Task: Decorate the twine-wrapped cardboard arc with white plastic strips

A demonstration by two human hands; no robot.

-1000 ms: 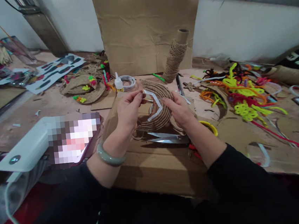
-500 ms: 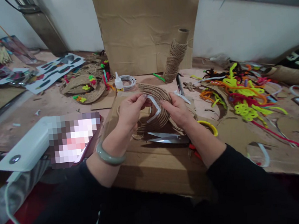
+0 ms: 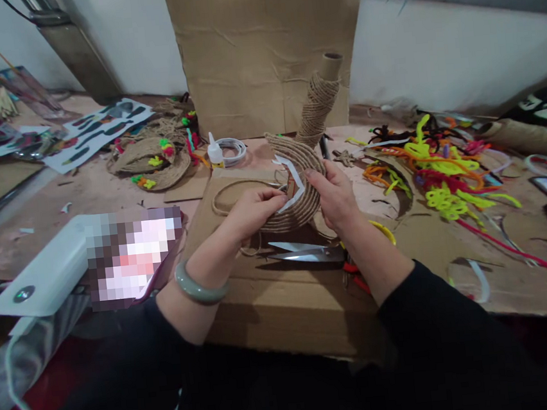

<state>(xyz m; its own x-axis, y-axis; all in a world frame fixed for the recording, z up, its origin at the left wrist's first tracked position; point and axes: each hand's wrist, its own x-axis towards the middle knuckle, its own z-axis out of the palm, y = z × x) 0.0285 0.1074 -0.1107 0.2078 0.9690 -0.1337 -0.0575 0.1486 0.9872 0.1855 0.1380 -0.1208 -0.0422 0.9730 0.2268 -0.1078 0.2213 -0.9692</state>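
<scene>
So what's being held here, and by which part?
Both hands hold the twine-wrapped ring: the left hand pinches its inner edge by the white strip, the right hand grips its right rim.

Coiled jute-rope piece (image 3: 300, 183), tilted, white strip (image 3: 294, 187) across

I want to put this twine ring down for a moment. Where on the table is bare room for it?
The cardboard sheet is bare between the scissors and the body. The table is also bare between the white device and the decorated twine mats. Right of the right hand, pipe cleaners crowd the surface.
</scene>
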